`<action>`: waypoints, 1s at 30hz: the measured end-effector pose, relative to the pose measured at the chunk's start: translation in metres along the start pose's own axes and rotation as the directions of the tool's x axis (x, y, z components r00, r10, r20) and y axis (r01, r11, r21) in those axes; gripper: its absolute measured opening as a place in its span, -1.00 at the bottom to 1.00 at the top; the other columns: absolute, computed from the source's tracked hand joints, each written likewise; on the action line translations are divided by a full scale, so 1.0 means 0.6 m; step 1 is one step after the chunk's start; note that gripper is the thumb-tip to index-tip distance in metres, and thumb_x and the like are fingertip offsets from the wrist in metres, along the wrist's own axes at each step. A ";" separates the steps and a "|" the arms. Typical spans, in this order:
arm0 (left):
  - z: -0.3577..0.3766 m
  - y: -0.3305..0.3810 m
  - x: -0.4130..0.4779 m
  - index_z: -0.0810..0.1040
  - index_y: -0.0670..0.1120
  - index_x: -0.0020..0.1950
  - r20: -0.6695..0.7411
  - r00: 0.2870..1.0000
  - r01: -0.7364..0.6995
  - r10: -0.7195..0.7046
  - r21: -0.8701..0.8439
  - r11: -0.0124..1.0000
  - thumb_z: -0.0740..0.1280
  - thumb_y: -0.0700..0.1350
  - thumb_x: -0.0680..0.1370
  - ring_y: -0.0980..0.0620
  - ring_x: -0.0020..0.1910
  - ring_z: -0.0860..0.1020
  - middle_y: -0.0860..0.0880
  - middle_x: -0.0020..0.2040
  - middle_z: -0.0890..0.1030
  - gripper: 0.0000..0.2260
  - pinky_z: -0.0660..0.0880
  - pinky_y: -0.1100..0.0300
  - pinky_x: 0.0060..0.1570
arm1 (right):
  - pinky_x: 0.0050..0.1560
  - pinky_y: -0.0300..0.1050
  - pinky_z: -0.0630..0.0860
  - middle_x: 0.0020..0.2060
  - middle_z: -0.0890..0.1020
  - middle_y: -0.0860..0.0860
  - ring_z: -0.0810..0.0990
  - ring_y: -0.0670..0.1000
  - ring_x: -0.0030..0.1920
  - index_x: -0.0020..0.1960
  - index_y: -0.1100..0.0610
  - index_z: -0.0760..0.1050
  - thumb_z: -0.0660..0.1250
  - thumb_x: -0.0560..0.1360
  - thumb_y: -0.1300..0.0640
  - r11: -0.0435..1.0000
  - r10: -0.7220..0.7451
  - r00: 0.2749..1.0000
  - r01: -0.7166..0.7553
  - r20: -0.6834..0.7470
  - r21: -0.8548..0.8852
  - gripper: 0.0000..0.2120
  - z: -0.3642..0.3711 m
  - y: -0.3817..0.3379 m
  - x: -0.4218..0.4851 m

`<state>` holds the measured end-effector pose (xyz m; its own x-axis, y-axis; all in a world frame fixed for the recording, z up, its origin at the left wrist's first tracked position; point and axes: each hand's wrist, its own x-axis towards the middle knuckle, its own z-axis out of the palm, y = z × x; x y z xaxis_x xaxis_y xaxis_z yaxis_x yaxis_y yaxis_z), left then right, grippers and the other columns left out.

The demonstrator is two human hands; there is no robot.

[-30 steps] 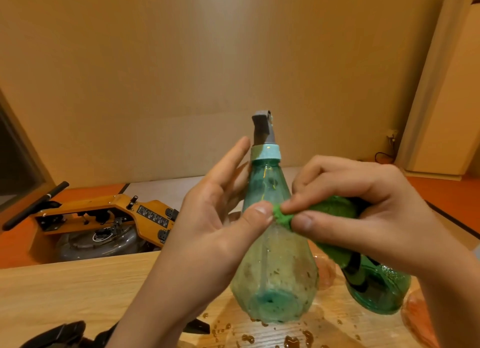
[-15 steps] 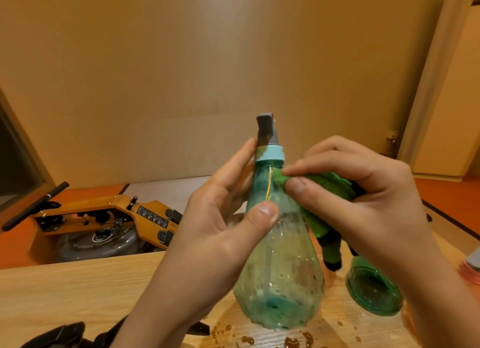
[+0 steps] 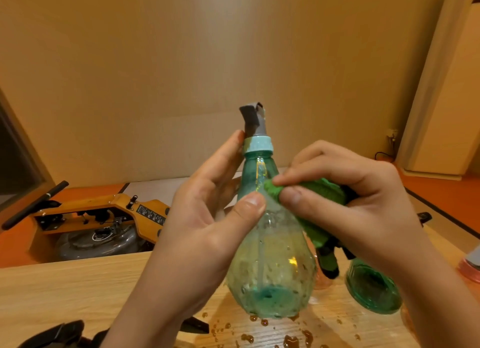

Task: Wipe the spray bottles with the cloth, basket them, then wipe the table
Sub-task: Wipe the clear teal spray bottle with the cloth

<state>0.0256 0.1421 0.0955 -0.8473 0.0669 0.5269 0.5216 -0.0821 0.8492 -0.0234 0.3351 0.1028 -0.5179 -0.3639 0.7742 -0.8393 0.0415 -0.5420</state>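
Fingers [image 3: 298,177] of the right hand [image 3: 368,210] pinch the green cloth [image 3: 322,192], which has climbed from belly to shoulder of the teal spray bottle [image 3: 270,264] (lower half still spotted); left hand [image 3: 207,223] grips it over the desk [image 3: 65,290]

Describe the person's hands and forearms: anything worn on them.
Both the left hand and the right hand are bare: no gloves, rings, watch or bands show. The forearms are uncovered to the frame's edge, no sleeves in view. Fingernails look short and unpainted.

Left hand [image 3: 207,231], frame centre, is gripping the spray bottle [image 3: 272,264]; right hand [image 3: 363,207], centre right, is pinching the cloth [image 3: 314,192].
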 end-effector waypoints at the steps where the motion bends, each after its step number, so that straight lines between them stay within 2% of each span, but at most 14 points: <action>1: 0.002 0.000 -0.001 0.41 0.08 0.52 0.012 1.000 0.006 -0.006 -0.009 1.000 0.39 -0.25 0.51 0.03 0.43 0.52 0.17 0.42 0.56 -0.41 0.47 -0.16 0.39 | -0.10 -0.14 0.57 -0.09 0.66 -0.02 0.65 0.07 -0.04 0.02 0.04 0.71 0.50 0.50 0.12 1.000 0.019 0.998 -0.019 -0.053 0.006 -0.90 0.004 0.002 0.001; 5: 0.004 0.001 0.000 0.33 0.02 0.58 0.047 0.998 0.030 -0.029 -0.023 0.999 0.32 -0.26 0.53 0.02 0.41 0.54 0.16 0.45 0.53 -0.39 0.51 -0.12 0.35 | 0.02 -0.20 0.57 -0.01 0.64 -0.03 0.64 0.02 0.08 0.04 -0.01 0.72 0.50 0.50 0.07 0.994 0.085 0.990 -0.077 -0.114 0.077 -0.87 0.007 0.010 0.002; 8: 0.004 0.002 -0.001 0.29 0.02 0.60 0.089 0.996 0.030 -0.028 -0.020 0.999 0.31 -0.25 0.56 0.03 0.42 0.53 0.17 0.45 0.54 -0.39 0.55 0.00 0.30 | 0.09 -0.17 0.57 0.03 0.65 -0.01 0.64 0.03 0.13 0.01 -0.01 0.73 0.47 0.48 0.07 0.985 0.102 0.987 -0.082 -0.127 0.153 -0.87 0.012 0.011 0.003; 11: 0.008 0.003 -0.004 0.21 0.07 0.63 0.139 0.990 0.018 -0.023 0.035 0.999 0.45 -0.16 0.51 0.13 0.37 0.56 0.25 0.37 0.58 -0.26 0.55 0.21 0.25 | 0.07 -0.21 0.56 -0.01 0.68 0.02 0.66 -0.03 0.08 -0.01 0.07 0.72 0.51 0.47 0.13 0.973 0.109 0.980 -0.071 -0.167 0.219 -0.90 0.020 0.007 0.005; 13: 0.010 0.001 -0.006 0.18 0.15 0.62 0.147 0.989 0.025 -0.033 0.055 0.998 0.50 -0.06 0.41 0.23 0.32 0.57 0.33 0.32 0.58 -0.16 0.54 0.31 0.21 | 0.05 -0.23 0.55 -0.04 0.69 -0.01 0.67 -0.05 0.04 -0.01 0.09 0.70 0.45 0.47 0.12 0.977 0.112 0.975 -0.072 -0.193 0.201 -0.88 0.023 0.005 0.006; 16: 0.009 -0.002 -0.006 0.30 0.27 0.53 0.122 0.992 -0.001 -0.007 0.064 0.998 0.53 -0.01 0.35 0.21 0.37 0.53 0.30 0.39 0.53 -0.20 0.55 0.27 0.22 | 0.01 -0.20 0.58 -0.06 0.70 -0.03 0.68 -0.04 0.02 -0.01 0.10 0.70 0.43 0.48 0.12 0.975 0.128 0.968 -0.083 -0.217 0.207 -0.87 0.024 0.001 0.004; 24: 0.007 -0.001 -0.001 0.40 0.23 0.51 0.085 0.995 -0.048 0.042 0.074 0.996 0.52 -0.05 0.36 0.08 0.30 0.61 0.23 0.36 0.58 -0.27 0.60 0.24 0.14 | 0.00 -0.08 0.66 -0.05 0.73 0.04 0.71 0.05 0.03 0.00 0.11 0.71 0.46 0.49 0.15 0.971 0.181 0.948 -0.130 -0.260 0.203 -0.88 0.027 -0.009 0.001; 30: 0.013 0.000 -0.004 0.34 0.25 0.53 0.121 0.992 -0.035 0.024 0.092 0.995 0.44 -0.19 0.51 0.16 0.33 0.59 0.29 0.41 0.52 -0.33 0.60 0.15 0.21 | -0.05 -0.13 0.64 -0.07 0.73 0.04 0.72 0.04 -0.01 -0.02 0.12 0.72 0.45 0.46 0.16 0.970 0.185 0.939 -0.127 -0.291 0.207 -0.87 0.025 -0.012 0.001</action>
<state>0.0282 0.1498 0.0944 -0.8162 0.1851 0.5473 0.5581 0.0078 0.8297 -0.0150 0.3206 0.1024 -0.6897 -0.0631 0.7213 -0.7141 -0.1057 -0.6920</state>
